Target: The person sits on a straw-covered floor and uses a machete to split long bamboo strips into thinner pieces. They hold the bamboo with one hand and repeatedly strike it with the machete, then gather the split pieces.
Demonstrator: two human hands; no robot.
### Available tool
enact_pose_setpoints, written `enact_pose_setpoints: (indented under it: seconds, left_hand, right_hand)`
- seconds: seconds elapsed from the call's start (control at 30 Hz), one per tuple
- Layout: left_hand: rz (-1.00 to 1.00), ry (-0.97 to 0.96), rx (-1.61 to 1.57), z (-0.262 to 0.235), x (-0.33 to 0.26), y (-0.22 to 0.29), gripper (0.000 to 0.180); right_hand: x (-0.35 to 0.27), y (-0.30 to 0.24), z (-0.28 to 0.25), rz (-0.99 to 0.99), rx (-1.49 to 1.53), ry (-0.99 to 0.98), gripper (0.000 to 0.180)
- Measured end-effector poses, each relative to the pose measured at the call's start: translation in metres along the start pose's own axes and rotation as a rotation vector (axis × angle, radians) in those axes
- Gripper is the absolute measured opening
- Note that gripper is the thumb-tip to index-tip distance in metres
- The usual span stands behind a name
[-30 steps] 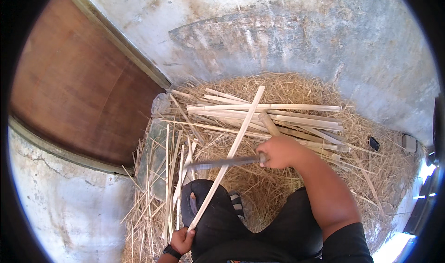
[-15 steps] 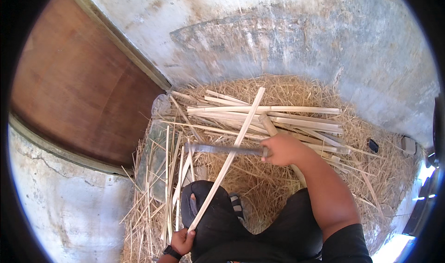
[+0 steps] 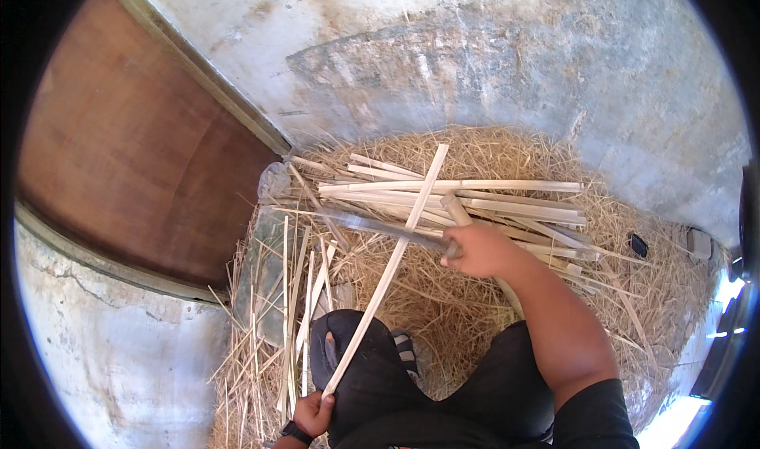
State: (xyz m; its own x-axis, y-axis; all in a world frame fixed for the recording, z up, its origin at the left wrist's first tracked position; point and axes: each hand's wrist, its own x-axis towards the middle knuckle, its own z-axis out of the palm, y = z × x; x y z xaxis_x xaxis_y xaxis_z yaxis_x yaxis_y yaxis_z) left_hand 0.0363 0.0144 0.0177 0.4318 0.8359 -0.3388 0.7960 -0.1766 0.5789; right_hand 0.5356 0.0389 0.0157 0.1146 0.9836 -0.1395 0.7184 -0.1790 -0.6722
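My left hand [image 3: 314, 414] is closed on the near end of a long pale bamboo strip [image 3: 388, 279], which slants away to the upper right across my left thigh. In my right hand [image 3: 478, 250] is the handle of a long-bladed knife [image 3: 372, 226]. Motion blurs its blade, which points left and crosses the strip beyond its middle. Whether the edge is biting into the strip, I cannot tell. A round wooden stick [image 3: 455, 210] passes beneath my right hand; its near end lies by my right knee.
Behind the knife, several cut strips [image 3: 522, 186] are piled on straw shavings [image 3: 491, 144]. Thin slivers [image 3: 289, 306] lie at the left. A small black device [image 3: 638, 246] rests at the right. A stained wall [image 3: 514, 61] and a brown door panel [image 3: 142, 140] stand close by.
The knife has moved farther along the strip, away from me, and its tip has swung upward in view. The strip's far end has shifted slightly left. My left hand keeps its grip.
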Motion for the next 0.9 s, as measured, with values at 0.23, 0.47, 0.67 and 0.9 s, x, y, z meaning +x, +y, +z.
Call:
enact_pose_setpoints:
  seconds: [0.23, 0.47, 0.67, 0.9]
  left_hand:
    - [-0.022, -0.007, 0.044, -0.003, -0.002, -0.003, 0.049]
    - [0.012, -0.121, -0.081, -0.013, 0.005, -0.012, 0.054]
    - [0.01, -0.186, -0.106, -0.015, 0.007, -0.02, 0.056]
    - [0.019, -0.173, -0.109, -0.02, 0.008, 0.0, 0.058]
  right_hand:
    - [0.003, 0.024, -0.005, -0.006, -0.05, 0.011, 0.036]
    - [0.002, 0.023, -0.008, 0.229, 0.073, 0.158, 0.04]
    - [-0.008, -0.021, -0.011, -0.127, -0.105, -0.316, 0.043]
    - [0.006, 0.042, -0.018, 0.281, 0.134, 0.076, 0.042]
